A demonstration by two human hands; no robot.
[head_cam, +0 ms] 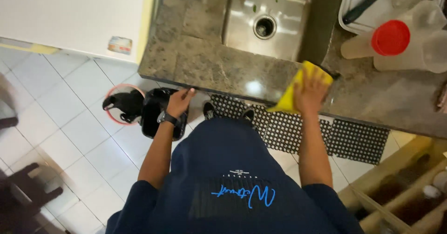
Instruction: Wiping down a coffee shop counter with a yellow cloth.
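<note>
My right hand (311, 90) is flat, fingers spread, pressing a yellow cloth (298, 88) onto the mottled grey-brown stone counter (209, 61), just in front of the sink. The cloth is soft and crumpled, one corner drooping over the counter's front edge. My left hand (179, 101) hangs below the counter edge, fingers loosely curled, holding nothing, fingertips near the polished rim; a dark watch (166, 118) sits on that wrist.

The steel sink (265, 19) is rectangular and shiny, with a round drain. To its right is a metal tray (354, 26) with a black-handled utensil (362, 5), and beside that cloudy translucent plastic containers (419, 43), one with a round red lid (390, 37).

On the floor under my left hand is a boxy black bin (156, 115), beside a round red-rimmed bin (122, 104) lined with a black bag. White glossy square tiles (70, 103); a black perforated rubber mat (344, 138) runs along the counter base. I'm in navy fabric clothing (223, 168). Bottom right there are pale wooden drawer compartments (400, 192).
</note>
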